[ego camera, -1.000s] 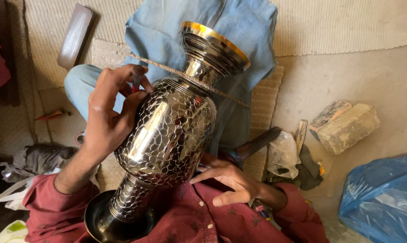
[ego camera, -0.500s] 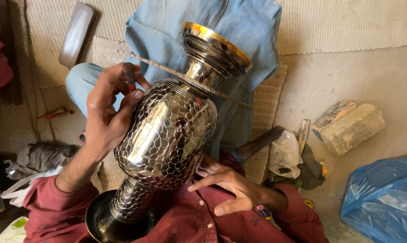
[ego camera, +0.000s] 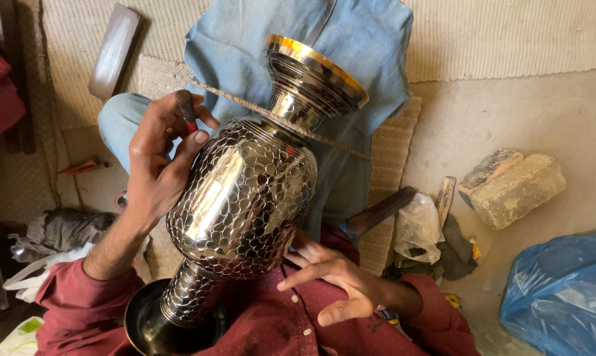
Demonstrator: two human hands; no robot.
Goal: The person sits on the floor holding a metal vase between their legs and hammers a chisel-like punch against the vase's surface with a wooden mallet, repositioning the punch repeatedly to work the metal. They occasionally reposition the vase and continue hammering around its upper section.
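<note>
Here left hand (ego camera: 154,173) pinches tool (ego camera: 186,107) against vase (ego camera: 245,191); right hand (ego camera: 334,283) beneath.

One metal vase (ego camera: 245,198); two bricks (ego camera: 515,188); one blue bag (ego camera: 562,296); two hands (ego camera: 156,171).

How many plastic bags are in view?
3: a blue bag at lower right, a clear bag beside the bricks, a white bag at lower left. Clutter may hide others.

Glossy metal vase (ego camera: 245,198), mirror-bright between finely cut lines, brass-coloured rim; a rough twisted cord (ego camera: 278,118) crosses just beyond the left fingers (ego camera: 179,142).
</note>
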